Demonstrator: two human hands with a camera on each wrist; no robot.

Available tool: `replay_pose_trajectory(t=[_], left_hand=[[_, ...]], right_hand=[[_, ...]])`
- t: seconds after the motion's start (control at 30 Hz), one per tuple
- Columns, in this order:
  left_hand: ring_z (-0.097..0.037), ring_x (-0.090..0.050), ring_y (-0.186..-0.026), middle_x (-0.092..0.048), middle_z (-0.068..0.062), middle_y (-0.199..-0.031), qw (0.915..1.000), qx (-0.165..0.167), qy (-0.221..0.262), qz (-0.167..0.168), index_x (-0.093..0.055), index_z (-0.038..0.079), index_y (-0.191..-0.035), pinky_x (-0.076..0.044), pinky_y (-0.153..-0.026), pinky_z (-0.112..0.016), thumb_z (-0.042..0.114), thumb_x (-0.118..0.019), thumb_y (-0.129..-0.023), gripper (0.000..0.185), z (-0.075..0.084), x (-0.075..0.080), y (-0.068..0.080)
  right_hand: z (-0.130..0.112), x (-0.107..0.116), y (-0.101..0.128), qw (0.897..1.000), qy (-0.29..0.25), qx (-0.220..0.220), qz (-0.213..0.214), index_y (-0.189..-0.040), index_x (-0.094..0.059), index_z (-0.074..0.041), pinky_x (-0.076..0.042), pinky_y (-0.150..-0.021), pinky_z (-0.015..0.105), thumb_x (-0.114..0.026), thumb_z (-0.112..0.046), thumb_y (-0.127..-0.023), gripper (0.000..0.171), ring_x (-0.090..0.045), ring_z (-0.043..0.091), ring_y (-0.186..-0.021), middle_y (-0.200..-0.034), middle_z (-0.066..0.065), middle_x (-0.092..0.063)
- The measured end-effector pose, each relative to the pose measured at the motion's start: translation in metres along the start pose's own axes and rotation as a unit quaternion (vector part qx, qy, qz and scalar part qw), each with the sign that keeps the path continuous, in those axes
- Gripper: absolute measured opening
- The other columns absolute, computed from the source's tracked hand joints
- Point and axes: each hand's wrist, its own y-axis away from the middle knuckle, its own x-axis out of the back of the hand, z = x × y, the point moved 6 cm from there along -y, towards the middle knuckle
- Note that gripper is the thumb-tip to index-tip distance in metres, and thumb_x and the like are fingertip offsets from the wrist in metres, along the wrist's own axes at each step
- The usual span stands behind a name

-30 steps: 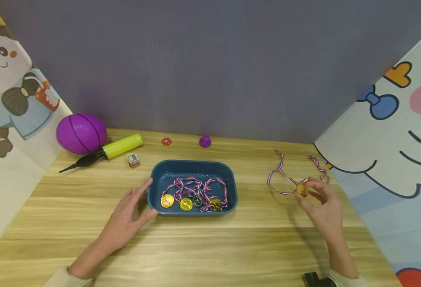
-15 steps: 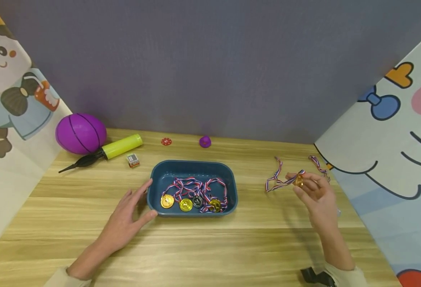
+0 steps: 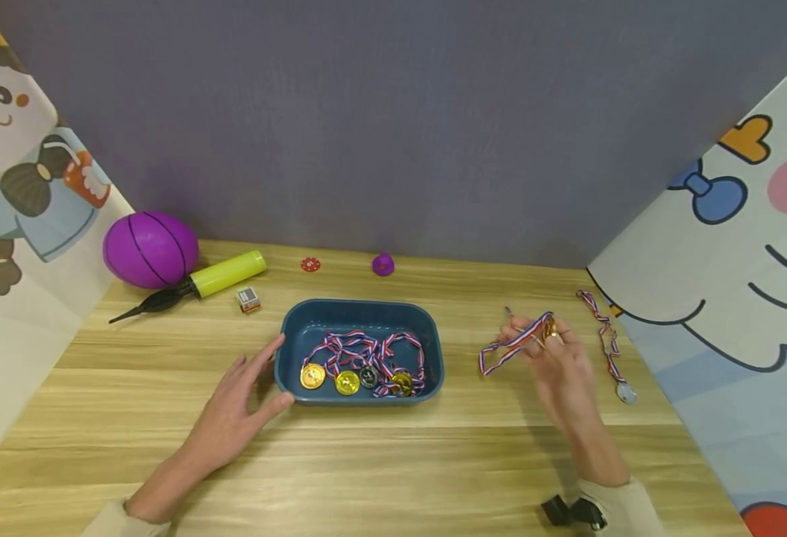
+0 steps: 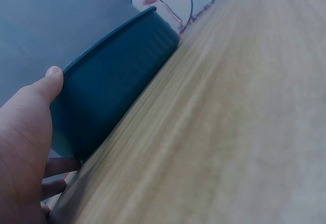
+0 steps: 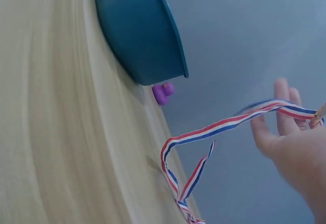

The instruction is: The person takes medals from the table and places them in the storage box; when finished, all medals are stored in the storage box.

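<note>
A dark blue-green plastic basin (image 3: 292,321) stands mid-table. Inside it lie several medals, among them a gold medal (image 3: 312,376) and a dark medal (image 3: 369,376), with tangled red, white and blue ribbons. My left hand (image 3: 232,406) rests on the basin's left end, its fingers nearly straight and its thumb at the near corner of the rim. To the right of the basin, my right hand (image 3: 564,373) holds a gold medal (image 3: 550,328) above the table. That medal's ribbon (image 5: 219,127) passes over the fingers and hangs down in the right wrist view.
A silver medal (image 3: 626,392) with its ribbon lies at the table's right edge. Along the back are a purple ball (image 3: 151,250), a yellow-and-black hand pump (image 3: 228,274), a small box (image 3: 248,300), a red chip (image 3: 310,265) and a small purple toy (image 3: 383,265).
My right hand has moved left toward the basin with the gold medal, lifting its ribbon partly and uncovering the silver medal. My left hand and the basin have stayed in place.
</note>
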Motion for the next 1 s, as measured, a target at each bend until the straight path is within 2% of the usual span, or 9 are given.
replay_pose_trajectory(t=[0.13, 0.2, 0.27, 0.33, 0.43, 0.57, 0.7, 0.83, 1.0], left_hand=[[-0.067, -0.028, -0.157, -0.053, -0.023, -0.166, 1.0, 0.007, 0.001, -0.003, -0.03, 0.038, -0.176, -0.02, -0.122, -0.088, 0.039, -0.077, -0.104, 0.086, 0.0, 0.0, 0.0], [-0.068, -0.027, -0.157, -0.052, -0.022, -0.167, 0.9999, 0.01, 0.001, -0.005, -0.03, 0.039, -0.176, -0.02, -0.121, -0.089, 0.04, -0.077, -0.104, 0.086, 0.0, 0.0, 0.0], [-0.069, -0.026, -0.156, -0.052, -0.022, -0.167, 0.9999, 0.011, 0.0, -0.004, -0.03, 0.039, -0.176, -0.021, -0.12, -0.09, 0.04, -0.077, -0.104, 0.086, 0.0, 0.0, 0.0], [-0.069, -0.026, -0.156, -0.052, -0.022, -0.167, 0.9999, 0.011, 0.0, -0.004, -0.03, 0.039, -0.176, -0.021, -0.12, -0.09, 0.04, -0.077, -0.104, 0.086, 0.0, 0.0, 0.0], [-0.068, -0.027, -0.156, -0.052, -0.022, -0.167, 0.9999, 0.011, 0.0, -0.003, -0.03, 0.039, -0.176, -0.021, -0.12, -0.09, 0.04, -0.077, -0.104, 0.086, -0.001, 0.0, 0.0], [-0.068, -0.027, -0.157, -0.052, -0.022, -0.167, 0.9999, 0.01, 0.002, -0.003, -0.03, 0.039, -0.176, -0.021, -0.121, -0.089, 0.04, -0.077, -0.104, 0.086, -0.001, 0.0, 0.001], [-0.067, -0.027, -0.157, -0.051, -0.021, -0.168, 1.0, 0.009, -0.001, -0.003, -0.03, 0.039, -0.176, -0.021, -0.121, -0.089, 0.04, -0.077, -0.104, 0.086, -0.002, 0.0, 0.001], [-0.068, -0.027, -0.156, -0.051, -0.021, -0.168, 0.9999, 0.011, -0.003, -0.004, -0.029, 0.039, -0.176, -0.021, -0.119, -0.09, 0.041, -0.077, -0.104, 0.086, -0.002, 0.0, 0.001], [-0.069, -0.027, -0.156, -0.051, -0.021, -0.168, 0.9999, 0.014, -0.004, -0.003, -0.029, 0.04, -0.176, -0.022, -0.118, -0.092, 0.042, -0.076, -0.104, 0.086, -0.002, 0.0, 0.001]], right_hand=[[0.003, 0.0, 0.003, 0.999, 0.028, -0.003, 0.02, -0.135, -0.052, 0.003, -0.065, -0.104, 0.046, -0.034, 0.01, -0.114, 0.028, -0.08, 0.033, -0.101, -0.123, 0.021, -0.075], [0.002, 0.001, 0.005, 0.996, 0.084, -0.005, 0.033, -0.135, -0.05, 0.0, -0.068, -0.093, 0.039, -0.038, 0.014, -0.112, 0.029, -0.079, 0.026, -0.087, -0.117, 0.017, -0.074], [0.0, 0.002, 0.007, 0.986, 0.16, -0.012, 0.05, -0.135, -0.05, -0.002, -0.068, -0.076, 0.029, -0.044, 0.019, -0.109, 0.033, -0.075, 0.019, -0.074, -0.112, 0.012, -0.075], [-0.002, 0.002, 0.008, 0.966, 0.247, -0.022, 0.068, -0.134, -0.052, -0.002, -0.062, -0.059, 0.023, -0.051, 0.022, -0.105, 0.037, -0.069, 0.014, -0.062, -0.107, 0.006, -0.075], [-0.005, 0.002, 0.007, 0.924, 0.365, -0.043, 0.107, -0.131, -0.057, 0.002, -0.049, -0.043, 0.018, -0.064, 0.024, -0.098, 0.04, -0.06, 0.007, -0.05, -0.099, -0.001, -0.074], [-0.008, -0.001, 0.004, 0.857, 0.491, -0.067, 0.141, -0.128, -0.062, 0.002, -0.04, -0.037, 0.016, -0.078, 0.014, -0.093, 0.039, -0.046, 0.0, -0.041, -0.095, 0.001, -0.071], [-0.006, -0.003, 0.002, 0.804, 0.572, -0.093, 0.134, -0.127, -0.066, -0.001, -0.043, -0.04, 0.016, -0.083, 0.003, -0.093, 0.038, -0.038, -0.003, -0.044, -0.105, 0.013, -0.068], [-0.002, 0.001, 0.003, 0.782, 0.599, -0.115, 0.127, -0.127, -0.067, -0.001, -0.044, -0.041, 0.016, -0.084, 0.0, -0.092, 0.038, -0.042, -0.003, -0.046, -0.116, 0.019, -0.068], [0.001, 0.004, 0.001, 0.763, 0.621, -0.124, 0.134, -0.123, -0.069, -0.001, -0.047, -0.043, 0.016, -0.085, -0.003, -0.091, 0.037, -0.062, 0.0, -0.056, -0.122, 0.02, -0.073]])
